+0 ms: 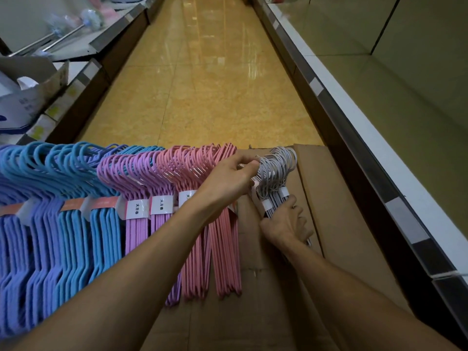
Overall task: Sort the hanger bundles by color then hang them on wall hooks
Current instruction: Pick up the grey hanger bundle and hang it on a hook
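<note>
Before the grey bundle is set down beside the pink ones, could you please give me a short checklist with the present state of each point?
1. Left hand on the hook end of the grey bundle: ok.
2. Right hand gripping the grey bundle's lower part: ok.
3. Bare cardboard right of the pink bundles to receive it: ok.
4. Colours grouped in the row, blue bundles, purple bundles, then pink: ok.
5. Grey bundle's paper bands intact: cannot tell, partly hidden by the hands.
6. Wall hooks within reach: cannot tell, none in view.
</note>
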### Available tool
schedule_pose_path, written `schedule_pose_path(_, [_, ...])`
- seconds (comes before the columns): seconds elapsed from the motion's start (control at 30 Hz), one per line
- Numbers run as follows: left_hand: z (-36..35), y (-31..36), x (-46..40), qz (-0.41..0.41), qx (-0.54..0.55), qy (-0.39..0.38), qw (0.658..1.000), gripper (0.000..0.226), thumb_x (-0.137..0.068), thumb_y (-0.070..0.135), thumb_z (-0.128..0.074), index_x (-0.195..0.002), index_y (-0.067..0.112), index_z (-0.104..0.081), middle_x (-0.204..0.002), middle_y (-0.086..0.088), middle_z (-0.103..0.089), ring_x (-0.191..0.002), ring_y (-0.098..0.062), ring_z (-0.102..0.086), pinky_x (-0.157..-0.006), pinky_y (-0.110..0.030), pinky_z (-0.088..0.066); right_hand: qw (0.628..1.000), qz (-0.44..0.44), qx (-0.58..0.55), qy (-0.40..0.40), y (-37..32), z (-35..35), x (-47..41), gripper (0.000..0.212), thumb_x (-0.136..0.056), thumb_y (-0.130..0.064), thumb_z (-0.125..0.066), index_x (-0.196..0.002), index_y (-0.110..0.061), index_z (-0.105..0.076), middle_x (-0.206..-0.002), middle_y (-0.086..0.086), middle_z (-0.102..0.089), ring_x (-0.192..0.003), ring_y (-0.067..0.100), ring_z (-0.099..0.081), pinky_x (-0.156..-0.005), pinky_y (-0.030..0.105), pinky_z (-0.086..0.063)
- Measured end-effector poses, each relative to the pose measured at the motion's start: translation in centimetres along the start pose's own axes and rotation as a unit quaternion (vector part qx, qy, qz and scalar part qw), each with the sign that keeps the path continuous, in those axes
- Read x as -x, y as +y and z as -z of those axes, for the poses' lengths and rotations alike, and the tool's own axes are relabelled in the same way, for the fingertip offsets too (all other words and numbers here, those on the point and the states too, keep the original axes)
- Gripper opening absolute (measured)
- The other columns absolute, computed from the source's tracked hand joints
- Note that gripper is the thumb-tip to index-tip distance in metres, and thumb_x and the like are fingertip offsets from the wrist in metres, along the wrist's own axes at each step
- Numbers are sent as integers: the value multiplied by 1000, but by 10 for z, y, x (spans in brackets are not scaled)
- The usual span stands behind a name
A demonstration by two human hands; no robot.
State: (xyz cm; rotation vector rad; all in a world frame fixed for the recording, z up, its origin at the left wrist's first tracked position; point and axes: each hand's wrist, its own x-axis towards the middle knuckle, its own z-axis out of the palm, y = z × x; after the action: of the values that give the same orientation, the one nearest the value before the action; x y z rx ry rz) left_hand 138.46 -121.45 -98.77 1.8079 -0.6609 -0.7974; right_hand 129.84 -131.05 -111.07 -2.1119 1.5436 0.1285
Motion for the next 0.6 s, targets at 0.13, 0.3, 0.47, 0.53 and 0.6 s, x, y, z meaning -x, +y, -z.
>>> schedule_pose_path(0.13, [1,-4,5,4,-29,-7,1000,28,-103,34,-47,-126,22,-59,-117,-1,-65,-102,-15,-66,-93,-38,-56,1000,3,30,8,3,-1,-4,76,-85,-30,-64,-143,-11,-19,-143,18,-39,-128,40,-45,-101,53,-38])
schedule_pose_path(0.3, [7,-2,8,19,-17,18,1000,34,-103,33,-47,-131,16,-57,-118,-1,-65,-101,-14,-67,-90,-35,-57,999,14,36,20,4,7,-13,66,-88,-28,-62,-139,-11,-23,-139,19,-43,-125,40,-48,-97,53,-38])
schedule_pose_path(0.47, [1,10,13,17,11,50,999,27,-104,27,-47,-123,15,-61,-115,-2,-66,-98,-19,-68,-85,-32,-58,996,37,20,74,3,32,-19,65,-88,-42,-63,-137,-10,-33,-133,18,-53,-116,37,-57,-87,46,-41])
schedule_pose_path(0.53, [-4,14,15,14,14,51,998,24,-103,26,-47,-121,17,-61,-114,-2,-66,-97,-20,-69,-85,-33,-58,996,34,-22,78,3,44,-20,72,-85,-53,-63,-136,-10,-35,-131,17,-55,-115,37,-58,-86,46,-42])
schedule_pose_path(0.6, [-9,18,17,11,4,50,999,24,-103,25,-48,-121,18,-61,-114,-2,-66,-97,-19,-69,-86,-34,-58,994,29,-80,74,4,57,-20,69,-84,-52,-64,-133,-12,-36,-128,17,-56,-115,39,-57,-91,48,-42])
